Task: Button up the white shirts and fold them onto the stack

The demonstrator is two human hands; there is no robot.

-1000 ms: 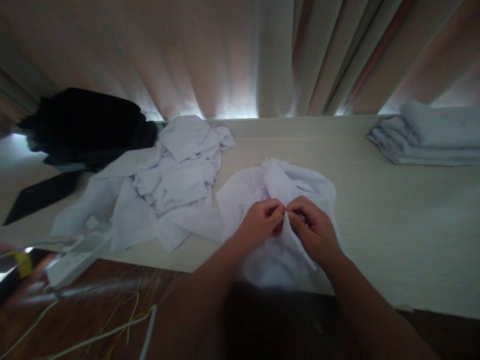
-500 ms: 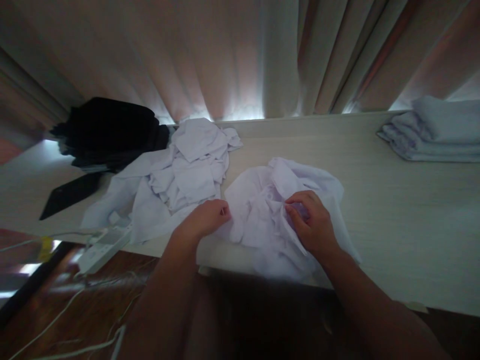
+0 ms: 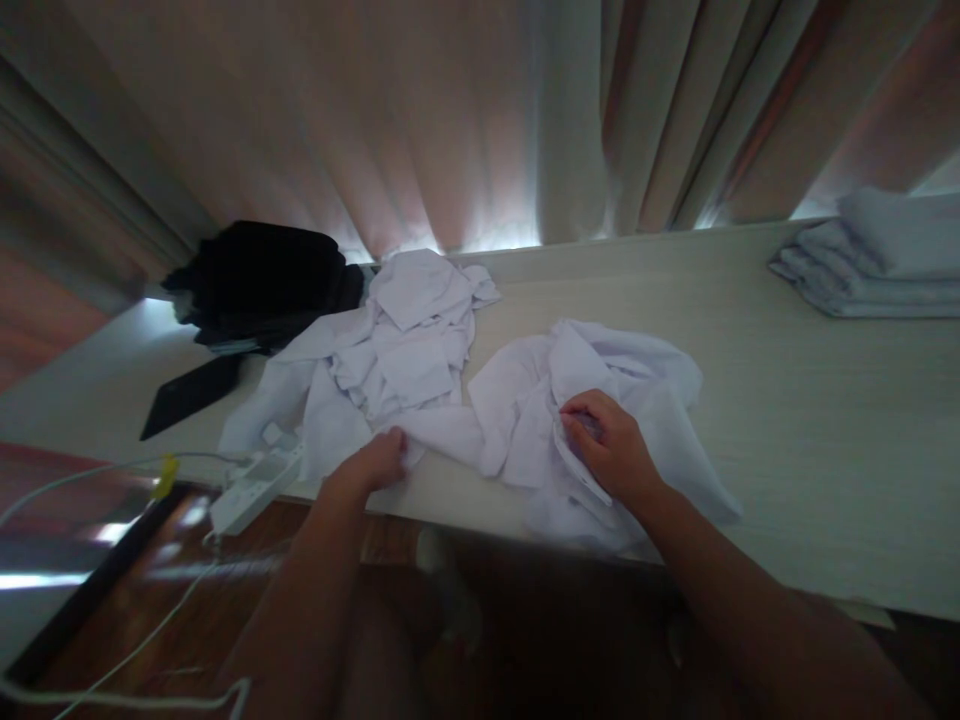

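Observation:
A crumpled white shirt (image 3: pixel 637 390) lies on the pale wooden table (image 3: pixel 810 440) in front of me, part of it hanging over the front edge. My right hand (image 3: pixel 607 450) pinches a fold of it near its middle. My left hand (image 3: pixel 379 462) is closed on the shirt's sleeve (image 3: pixel 442 435), stretched out to the left near the table's front edge. Just behind the left hand lies a second heap of white cloth (image 3: pixel 382 365).
Dark folded clothing (image 3: pixel 262 280) and a flat black item (image 3: pixel 191 395) lie at the back left. Folded light towels (image 3: pixel 877 260) sit at the far right. A white power strip (image 3: pixel 251 485) with cables hangs at the front left edge. Curtains hang behind the table.
My left hand left the right hand at the shirt's middle and moved left along the front edge, drawing the sleeve out. The right hand stayed on the shirt. The view has shifted left.

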